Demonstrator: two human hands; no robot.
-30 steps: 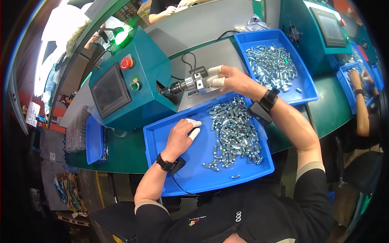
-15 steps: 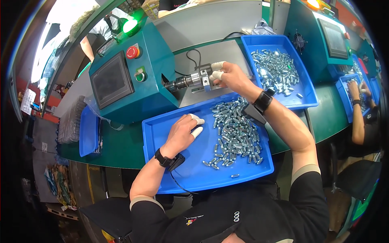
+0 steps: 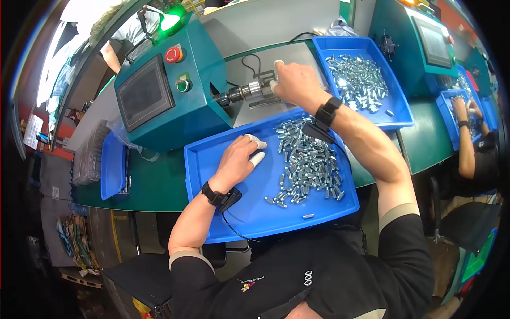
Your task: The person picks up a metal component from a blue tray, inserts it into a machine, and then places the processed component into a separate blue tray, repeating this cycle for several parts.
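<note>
My left hand (image 3: 236,162) hovers at the left part of the large blue tray (image 3: 226,215), beside the pile of small metal cylindrical parts (image 3: 308,159). Its fingers are loosely bent, thumb and fingertips apart, with nothing visible between them. White covers sit on several fingertips. Out over the metal plate, my right hand (image 3: 300,82) is at the end of the metal clamping fixture (image 3: 260,89), which lines up with the machine's spindle (image 3: 228,98). Its index finger and thumb are spread apart at the fixture's end; the remaining fingers are hidden behind the hand.
A green machine (image 3: 170,90) with a dark screen and a red stop button stands at the left. A second blue tray (image 3: 401,111) of metal parts lies at the right. Further right, a co-worker's hands (image 3: 467,109) work over another tray. A small blue bin (image 3: 111,170) stands far left.
My right hand has shifted up and left at the fixture, and its index finger and thumb have spread wider. My left hand stays over the tray. The whole view has shifted slightly.
</note>
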